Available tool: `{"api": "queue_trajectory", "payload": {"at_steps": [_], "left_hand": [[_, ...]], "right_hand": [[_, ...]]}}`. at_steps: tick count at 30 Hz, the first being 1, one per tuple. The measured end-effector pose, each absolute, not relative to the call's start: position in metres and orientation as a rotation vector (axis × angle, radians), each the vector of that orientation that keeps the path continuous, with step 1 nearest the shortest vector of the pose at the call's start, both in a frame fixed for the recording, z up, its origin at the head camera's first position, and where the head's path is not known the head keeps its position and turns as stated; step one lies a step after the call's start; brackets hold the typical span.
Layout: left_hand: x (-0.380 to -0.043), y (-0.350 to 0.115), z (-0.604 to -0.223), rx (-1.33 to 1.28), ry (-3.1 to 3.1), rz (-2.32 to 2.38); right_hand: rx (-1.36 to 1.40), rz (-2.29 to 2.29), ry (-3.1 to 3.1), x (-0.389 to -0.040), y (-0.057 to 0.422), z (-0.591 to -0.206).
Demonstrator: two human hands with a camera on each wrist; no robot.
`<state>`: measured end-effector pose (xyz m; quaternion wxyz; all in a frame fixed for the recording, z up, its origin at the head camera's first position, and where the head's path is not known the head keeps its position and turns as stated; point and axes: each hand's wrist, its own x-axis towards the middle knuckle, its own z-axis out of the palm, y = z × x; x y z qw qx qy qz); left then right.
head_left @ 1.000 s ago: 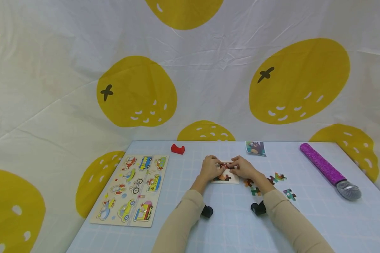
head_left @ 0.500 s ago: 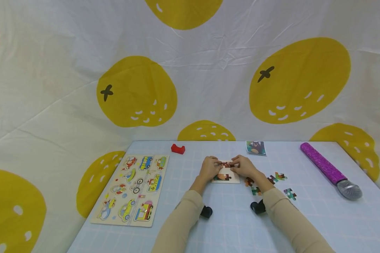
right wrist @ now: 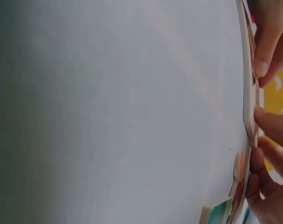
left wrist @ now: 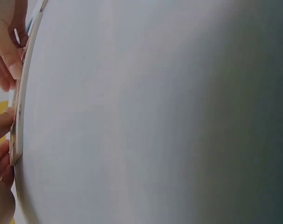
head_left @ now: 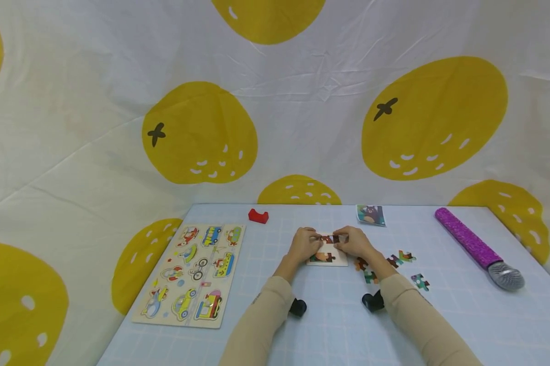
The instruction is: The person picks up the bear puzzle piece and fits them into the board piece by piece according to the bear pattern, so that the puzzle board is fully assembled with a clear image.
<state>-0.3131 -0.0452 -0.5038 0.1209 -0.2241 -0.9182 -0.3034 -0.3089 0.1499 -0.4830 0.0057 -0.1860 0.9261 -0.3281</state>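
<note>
Puzzle board (head_left: 328,248) lies part-hidden by left hand (head_left: 303,244) and right hand (head_left: 355,242), fingers clamping it

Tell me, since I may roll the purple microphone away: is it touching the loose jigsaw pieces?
Apart: the head view shows bare pale blue tabletop between the purple microphone and the loose jigsaw pieces.

Your sleeves (head_left: 258,321) are tan. Your table (head_left: 330,325) is pale blue with white lines. You see brown, orange and green jigsaw pieces (head_left: 407,256), a sparkly purple microphone (head_left: 468,239) with a silver head (head_left: 506,275), and white cloth (head_left: 302,122) with yellow fruit (head_left: 199,134).
</note>
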Motion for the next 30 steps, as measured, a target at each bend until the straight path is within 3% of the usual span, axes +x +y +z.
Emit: {"api": "queue_trajectory", "payload": {"at_steps": [9, 18, 24, 30], "left_hand": [[-0.313, -0.055, -0.497, -0.609, -2.842, -1.182], [-0.31, -0.058, -0.499, -0.503, -2.666, -1.526], [-0.306, -0.065, -0.495, -0.468, -2.828, -1.399], [-0.302, -0.072, -0.486, -0.492, -3.069, -1.276]], "right_hand": [[-0.521, -1.194, 2.773, -0.313, 0.171, -0.488], [-0.403, -1.261, 2.899, -0.281, 0.25, -0.461], [-0.232, -0.997, 2.906, -0.26, 0.303, -0.46], [-0.23, -0.926, 2.869, -0.253, 0.318, -0.476]]}}
